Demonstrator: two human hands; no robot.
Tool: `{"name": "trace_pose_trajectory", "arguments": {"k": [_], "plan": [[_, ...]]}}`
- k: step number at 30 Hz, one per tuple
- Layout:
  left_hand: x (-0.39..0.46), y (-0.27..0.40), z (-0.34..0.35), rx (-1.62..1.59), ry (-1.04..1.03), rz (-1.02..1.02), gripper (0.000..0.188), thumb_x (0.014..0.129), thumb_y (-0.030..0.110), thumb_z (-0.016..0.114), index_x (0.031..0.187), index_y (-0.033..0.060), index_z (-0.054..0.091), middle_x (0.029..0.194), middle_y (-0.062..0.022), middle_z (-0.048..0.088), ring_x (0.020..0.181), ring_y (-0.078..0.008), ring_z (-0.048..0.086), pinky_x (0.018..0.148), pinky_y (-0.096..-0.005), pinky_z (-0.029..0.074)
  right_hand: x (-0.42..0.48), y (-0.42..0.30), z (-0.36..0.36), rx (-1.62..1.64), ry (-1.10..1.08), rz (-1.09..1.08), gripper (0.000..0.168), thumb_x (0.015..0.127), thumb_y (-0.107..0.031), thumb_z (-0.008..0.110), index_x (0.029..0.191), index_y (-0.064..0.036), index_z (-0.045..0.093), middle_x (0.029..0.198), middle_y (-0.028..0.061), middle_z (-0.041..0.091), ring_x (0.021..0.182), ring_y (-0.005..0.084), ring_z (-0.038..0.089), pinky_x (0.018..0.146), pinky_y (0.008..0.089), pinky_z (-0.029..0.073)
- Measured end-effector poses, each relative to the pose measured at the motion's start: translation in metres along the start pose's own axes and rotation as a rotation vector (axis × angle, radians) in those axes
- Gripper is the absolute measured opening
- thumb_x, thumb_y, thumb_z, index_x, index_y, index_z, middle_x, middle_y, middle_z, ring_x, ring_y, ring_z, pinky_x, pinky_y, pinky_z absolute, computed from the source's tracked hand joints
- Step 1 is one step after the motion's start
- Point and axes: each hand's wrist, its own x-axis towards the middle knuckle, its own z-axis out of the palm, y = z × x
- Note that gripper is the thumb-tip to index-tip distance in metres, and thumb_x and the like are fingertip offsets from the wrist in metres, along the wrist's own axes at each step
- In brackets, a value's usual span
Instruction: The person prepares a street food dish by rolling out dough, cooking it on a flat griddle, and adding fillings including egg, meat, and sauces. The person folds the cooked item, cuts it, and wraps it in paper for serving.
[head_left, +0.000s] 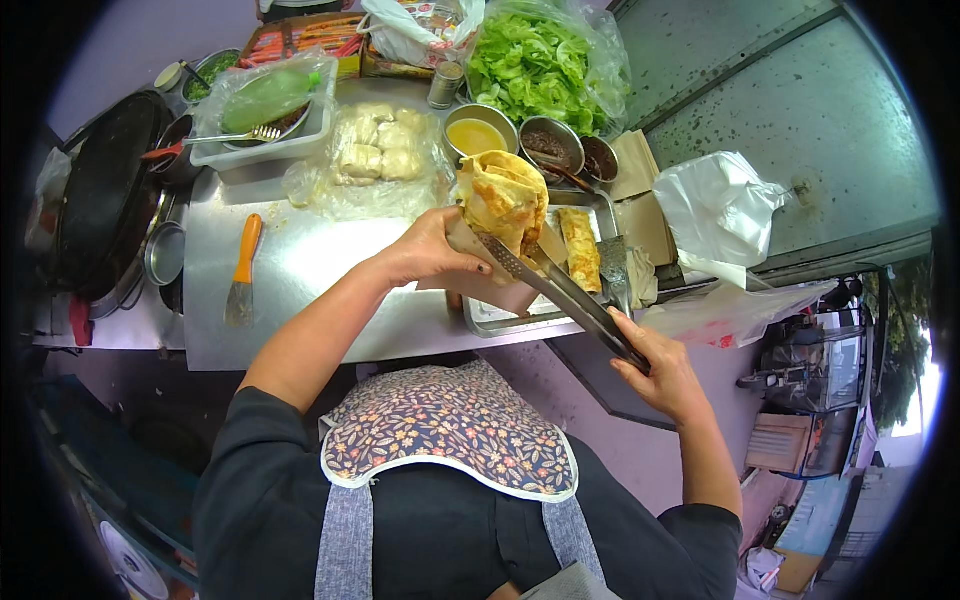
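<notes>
My left hand (431, 251) holds a brown paper bag (487, 289), its mouth around the lower part of a folded, browned flatbread (502, 195). My right hand (656, 367) grips metal tongs (585, 311), whose perforated ends are at the flatbread and the bag's mouth. Under and beyond the bag lies a metal tray (499, 324) with a rolled, browned flatbread (579, 250) and a metal spatula (613, 262). The part of the flatbread inside the bag is hidden.
Dough pieces (379, 142) under plastic, a bowl of yellow liquid (478, 136), bowls of dark sauce (551, 146) and lettuce (536, 67) stand at the back. An orange-handled scraper (246, 270) lies left, near a black round griddle (112, 195). Paper bags (649, 225) and plastic bags (716, 202) lie right.
</notes>
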Motion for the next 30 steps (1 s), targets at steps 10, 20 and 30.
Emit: {"name": "trace_pose_trajectory", "arguments": {"k": [10,20,30], "plan": [[-0.015,-0.029,0.011,-0.272,0.085,-0.011,0.06,0.071,0.009,0.091,0.123,0.0019,0.061,0.115,-0.006,0.07,0.105,-0.0146,0.065,0.095,-0.0307,0.052,0.012,-0.007,-0.033,0.086,-0.089,-0.037,0.065,0.083,-0.006,0.073,0.144,-0.008,0.052,0.122,0.0221,0.067,0.1,0.0334,0.069,0.086,0.0353,0.053],[-0.022,-0.046,0.015,-0.687,0.061,0.008,0.074,0.076,0.019,0.089,0.137,0.0055,0.05,0.13,-0.006,0.062,0.121,-0.0185,0.057,0.107,-0.0364,0.044,0.016,0.115,0.107,0.143,0.046,0.495,0.068,0.088,-0.022,0.067,0.15,-0.006,0.043,0.106,0.0196,0.07,0.091,0.0271,0.068,0.08,0.0403,0.053],[-0.022,-0.023,0.022,-0.736,0.147,-0.079,0.079,0.083,0.036,0.083,0.144,0.007,0.042,0.134,-0.0064,0.058,0.124,-0.0201,0.055,0.106,-0.0392,0.045,0.101,0.024,0.114,1.117,0.361,0.044,0.04,0.094,-0.022,0.069,0.127,0.001,0.064,0.112,0.0097,0.067,0.099,0.0154,0.063,0.083,0.0306,0.052]]}}
